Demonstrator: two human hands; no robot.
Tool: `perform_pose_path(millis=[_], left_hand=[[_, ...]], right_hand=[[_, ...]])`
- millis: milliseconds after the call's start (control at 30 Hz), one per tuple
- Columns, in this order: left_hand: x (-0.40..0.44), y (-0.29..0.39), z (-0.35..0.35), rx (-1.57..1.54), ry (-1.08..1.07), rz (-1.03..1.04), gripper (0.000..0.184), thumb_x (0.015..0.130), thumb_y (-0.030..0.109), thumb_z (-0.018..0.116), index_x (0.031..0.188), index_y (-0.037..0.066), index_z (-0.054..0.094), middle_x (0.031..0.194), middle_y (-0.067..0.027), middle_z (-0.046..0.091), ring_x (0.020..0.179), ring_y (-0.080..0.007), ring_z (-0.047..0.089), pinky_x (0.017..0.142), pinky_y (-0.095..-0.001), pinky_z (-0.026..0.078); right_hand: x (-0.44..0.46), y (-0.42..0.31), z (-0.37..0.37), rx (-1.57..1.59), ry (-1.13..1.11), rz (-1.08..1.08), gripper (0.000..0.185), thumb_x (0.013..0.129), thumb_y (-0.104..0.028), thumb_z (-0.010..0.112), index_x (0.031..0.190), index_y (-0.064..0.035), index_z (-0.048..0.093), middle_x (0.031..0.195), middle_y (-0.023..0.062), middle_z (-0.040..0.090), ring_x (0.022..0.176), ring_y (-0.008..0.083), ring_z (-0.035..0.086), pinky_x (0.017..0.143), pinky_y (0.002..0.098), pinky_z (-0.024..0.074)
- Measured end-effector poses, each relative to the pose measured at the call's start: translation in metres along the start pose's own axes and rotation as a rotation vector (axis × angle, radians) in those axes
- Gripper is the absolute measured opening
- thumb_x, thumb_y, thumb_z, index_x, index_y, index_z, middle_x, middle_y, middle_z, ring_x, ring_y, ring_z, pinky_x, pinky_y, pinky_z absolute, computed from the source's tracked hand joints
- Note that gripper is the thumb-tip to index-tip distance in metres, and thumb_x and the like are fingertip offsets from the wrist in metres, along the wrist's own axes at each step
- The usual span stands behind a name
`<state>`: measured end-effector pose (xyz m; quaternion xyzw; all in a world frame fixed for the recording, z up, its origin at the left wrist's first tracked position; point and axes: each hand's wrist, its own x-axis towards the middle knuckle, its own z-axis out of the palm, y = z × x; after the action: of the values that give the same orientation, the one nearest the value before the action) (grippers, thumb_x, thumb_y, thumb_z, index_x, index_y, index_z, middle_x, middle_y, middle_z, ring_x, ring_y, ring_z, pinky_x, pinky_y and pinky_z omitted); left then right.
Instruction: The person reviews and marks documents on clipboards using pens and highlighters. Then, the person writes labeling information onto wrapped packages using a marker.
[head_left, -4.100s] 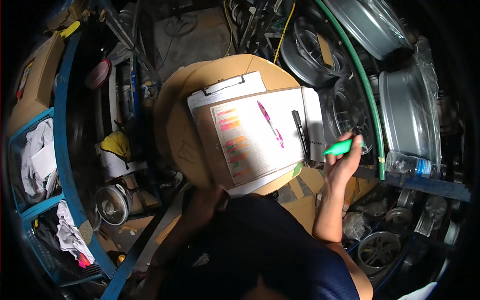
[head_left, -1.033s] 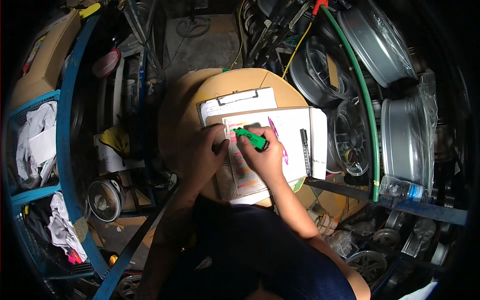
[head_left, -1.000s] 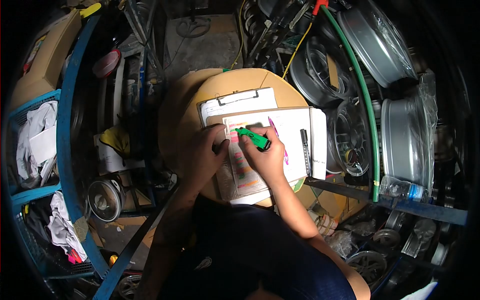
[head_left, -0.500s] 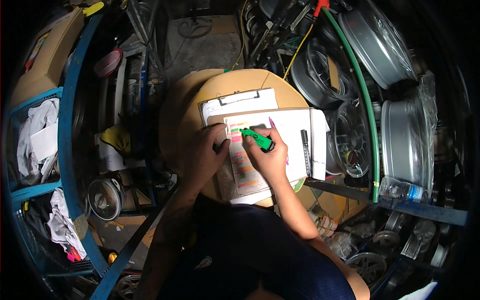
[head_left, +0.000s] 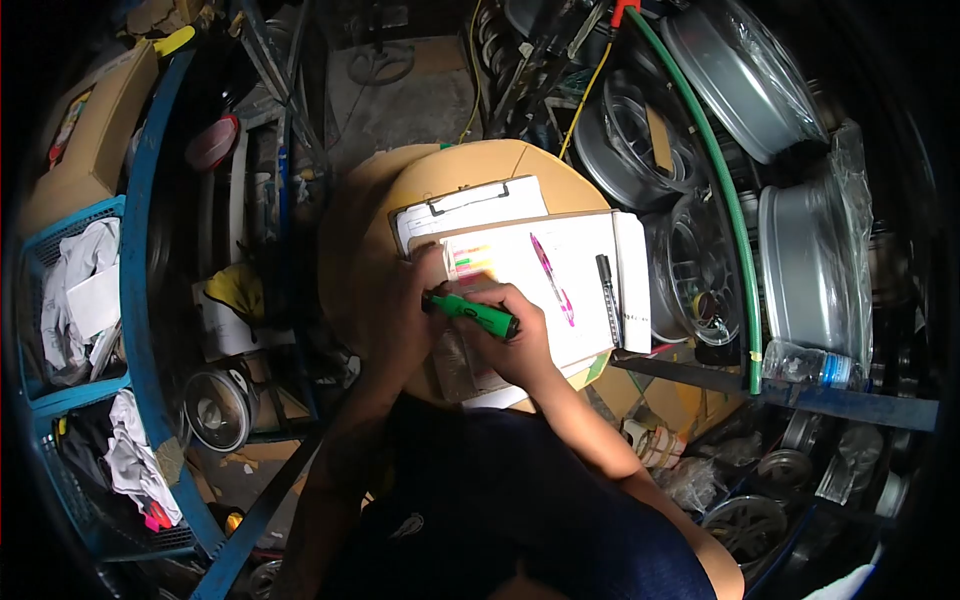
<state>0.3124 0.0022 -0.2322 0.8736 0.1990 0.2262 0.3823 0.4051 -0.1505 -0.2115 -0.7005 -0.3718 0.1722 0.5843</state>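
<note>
My right hand [head_left: 515, 335] is closed around a green highlighter [head_left: 482, 314], held slanting over the left part of an open notebook [head_left: 590, 240]. Its left end meets my left hand [head_left: 405, 310], whose fingers pinch a small dark piece that looks like the highlighter's cap [head_left: 429, 300]. Coloured highlighter marks [head_left: 468, 258] show on a narrow printed sheet under my hands; its lower part is mostly covered. On the white page to the right lie a pink-purple pen [head_left: 552, 280] and a black marker [head_left: 607, 285].
A clipboard [head_left: 470, 207] lies behind the notebook on a round cardboard-topped table [head_left: 420, 175]. Metal wheel rims [head_left: 800, 260] crowd the right, behind a green pole [head_left: 722, 170]. Blue crates with cloths [head_left: 80, 290] stand at left. A plastic bottle [head_left: 810, 364] lies at right.
My right hand has drawn the green highlighter off the marked sheet, down and left, until its tip end reaches my left hand. The pink-purple pen is now fully uncovered.
</note>
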Motion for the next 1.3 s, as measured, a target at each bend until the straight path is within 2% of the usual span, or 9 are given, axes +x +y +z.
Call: perform_pose_path(millis=[100, 300, 400, 733, 933, 1067, 1133, 1200, 1300], left_hand=[[0.002, -0.003, 0.007, -0.059, 0.159, 0.022, 0.063, 0.079, 0.009, 0.077, 0.139, 0.014, 0.059, 0.098, -0.0125, 0.064, 0.094, -0.0313, 0.066, 0.081, -0.0434, 0.050], [-0.003, 0.002, 0.000, 0.016, 0.063, 0.042, 0.061, 0.082, 0.008, 0.074, 0.140, 0.014, 0.058, 0.106, -0.0138, 0.065, 0.098, -0.0328, 0.066, 0.087, -0.0441, 0.051], [-0.005, -0.006, 0.003, -0.039, 0.027, 0.208, 0.067, 0.078, 0.004, 0.075, 0.142, 0.015, 0.056, 0.102, -0.0139, 0.062, 0.099, -0.0349, 0.062, 0.083, -0.0472, 0.050], [-0.014, -0.013, 0.008, -0.183, -0.063, 0.015, 0.063, 0.083, -0.002, 0.071, 0.141, 0.010, 0.049, 0.112, -0.0184, 0.065, 0.097, -0.0366, 0.065, 0.084, -0.0456, 0.052], [-0.013, -0.005, 0.003, -0.114, 0.003, 0.110, 0.061, 0.082, -0.004, 0.070, 0.139, 0.009, 0.051, 0.117, -0.0172, 0.061, 0.103, -0.0352, 0.064, 0.087, -0.0428, 0.052], [-0.012, 0.005, 0.006, -0.041, -0.070, 0.055, 0.058, 0.079, -0.004, 0.067, 0.135, 0.011, 0.059, 0.118, -0.0164, 0.058, 0.110, -0.0360, 0.061, 0.096, -0.0441, 0.050], [-0.009, 0.003, 0.012, -0.038, -0.064, 0.027, 0.055, 0.077, -0.004, 0.069, 0.129, 0.011, 0.064, 0.122, -0.0170, 0.058, 0.113, -0.0373, 0.059, 0.098, -0.0461, 0.049], [-0.004, 0.004, 0.017, -0.034, -0.010, 0.086, 0.048, 0.075, -0.004, 0.072, 0.121, 0.009, 0.069, 0.125, -0.0174, 0.058, 0.113, -0.0378, 0.057, 0.097, -0.0478, 0.049], [0.004, 0.009, 0.013, 0.126, 0.032, 0.179, 0.036, 0.075, -0.001, 0.074, 0.111, 0.007, 0.074, 0.129, -0.0173, 0.059, 0.122, -0.0365, 0.054, 0.103, -0.0497, 0.047]], right_hand=[[-0.002, -0.002, 0.003, 0.005, -0.008, -0.019, 0.030, 0.087, -0.001, 0.081, 0.113, -0.0040, 0.067, 0.106, 0.0080, 0.075, 0.098, 0.0125, 0.070, 0.086, 0.0279, 0.0551], [0.001, -0.006, 0.013, -0.009, -0.033, 0.040, 0.030, 0.087, -0.006, 0.083, 0.113, -0.0042, 0.068, 0.108, 0.0079, 0.076, 0.096, 0.0130, 0.071, 0.085, 0.0288, 0.0562], [0.002, -0.005, 0.014, 0.017, -0.017, 0.092, 0.029, 0.087, -0.007, 0.083, 0.113, -0.0044, 0.069, 0.108, 0.0078, 0.076, 0.095, 0.0131, 0.071, 0.084, 0.0290, 0.0568], [0.004, -0.004, 0.021, 0.062, -0.124, 0.212, 0.026, 0.090, -0.011, 0.082, 0.109, -0.0048, 0.065, 0.099, 0.0050, 0.073, 0.093, 0.0095, 0.067, 0.082, 0.0282, 0.0543], [0.015, -0.001, 0.018, 0.050, -0.195, 0.040, 0.038, 0.087, -0.008, 0.082, 0.119, -0.0062, 0.061, 0.101, 0.0047, 0.070, 0.090, 0.0119, 0.066, 0.079, 0.0276, 0.0527], [0.011, -0.027, -0.040, -0.271, -0.238, 0.234, 0.062, 0.084, -0.007, 0.083, 0.139, -0.0091, 0.055, 0.091, 0.0034, 0.060, 0.080, 0.0152, 0.059, 0.075, 0.0291, 0.0509], [0.014, -0.033, -0.059, -0.449, 0.063, 0.271, 0.059, 0.088, -0.017, 0.081, 0.140, -0.0106, 0.054, 0.092, 0.0081, 0.062, 0.080, 0.0277, 0.064, 0.075, 0.0393, 0.0540], [0.016, -0.016, -0.075, -0.831, 0.216, 0.019, 0.056, 0.091, -0.022, 0.078, 0.140, -0.0105, 0.054, 0.099, 0.0116, 0.066, 0.084, 0.0329, 0.068, 0.075, 0.0439, 0.0553], [0.015, -0.005, -0.079, -0.858, 0.062, 0.110, 0.051, 0.094, -0.019, 0.072, 0.141, -0.0110, 0.053, 0.106, 0.0167, 0.069, 0.087, 0.0401, 0.069, 0.077, 0.0476, 0.0558]])
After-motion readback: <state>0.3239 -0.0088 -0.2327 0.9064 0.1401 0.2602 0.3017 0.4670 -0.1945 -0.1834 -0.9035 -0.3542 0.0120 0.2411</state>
